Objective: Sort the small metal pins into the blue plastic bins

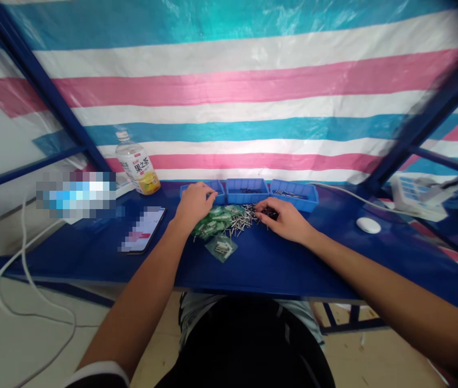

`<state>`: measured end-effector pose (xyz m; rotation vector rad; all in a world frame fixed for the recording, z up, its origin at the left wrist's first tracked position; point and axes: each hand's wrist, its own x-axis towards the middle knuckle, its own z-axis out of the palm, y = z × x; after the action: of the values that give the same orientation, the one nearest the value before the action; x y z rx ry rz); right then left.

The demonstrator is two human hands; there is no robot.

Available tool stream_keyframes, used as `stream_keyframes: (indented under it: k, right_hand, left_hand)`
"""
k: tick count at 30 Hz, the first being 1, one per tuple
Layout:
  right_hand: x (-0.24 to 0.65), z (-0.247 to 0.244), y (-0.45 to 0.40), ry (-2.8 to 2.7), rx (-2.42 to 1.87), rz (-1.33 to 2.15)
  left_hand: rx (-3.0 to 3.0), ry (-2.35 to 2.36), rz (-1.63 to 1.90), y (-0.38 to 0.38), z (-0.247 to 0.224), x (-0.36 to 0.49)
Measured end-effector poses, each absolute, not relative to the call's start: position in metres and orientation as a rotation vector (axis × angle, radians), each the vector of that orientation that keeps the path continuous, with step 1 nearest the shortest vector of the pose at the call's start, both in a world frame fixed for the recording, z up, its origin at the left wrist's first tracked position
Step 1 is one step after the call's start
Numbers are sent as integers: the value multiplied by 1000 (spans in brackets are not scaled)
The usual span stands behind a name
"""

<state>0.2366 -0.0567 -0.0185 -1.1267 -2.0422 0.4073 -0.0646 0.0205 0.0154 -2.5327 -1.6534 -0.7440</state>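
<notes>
My left hand [195, 205] is over the front of the left blue bin [221, 189], its fingers bent together around something small and dark that I cannot make out. Curled fingers of my right hand [279, 216] touch the right edge of a pile of silver metal pins [241, 221], beside a few black pieces [269, 213]. Green-tinted plastic packets [211, 222] lie heaped left of the pins. One clear packet with light pieces inside [223, 248] lies in front. The middle bin [247, 185] and the right bin [298, 202] hold dark thin parts.
On the blue table [253, 269], a phone [143, 231] and a drink bottle [137, 164] stand to the left. A white round object [368, 225] and a white power strip [418, 199] are at the right. Blue metal posts frame the striped sheet behind.
</notes>
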Motion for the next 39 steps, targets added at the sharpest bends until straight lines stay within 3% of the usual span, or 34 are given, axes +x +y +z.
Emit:
stream_keyframes:
  k: [11,19,24,31,39]
  right_hand:
    - [234,-16,-59,-2025,-1126,416]
    - [237,-17,-56,-2114,-1100,311]
    - [238,-21,-52,-2246,-995,202]
    - [232,-24,-48,-2396,-908,123]
    - [234,-22,-45,-2399,-938,77]
  left_hand:
    - [-2160,-1607,-1127,16,32,-74]
    - [-2486,-1702,-703,21,13,-69]
    - [-2473,-1676,-735,19,12,-63]
    - [-2573,-1181,-1232,5,14,-40]
    - [-2831,-830,-1146,-10,1,-10]
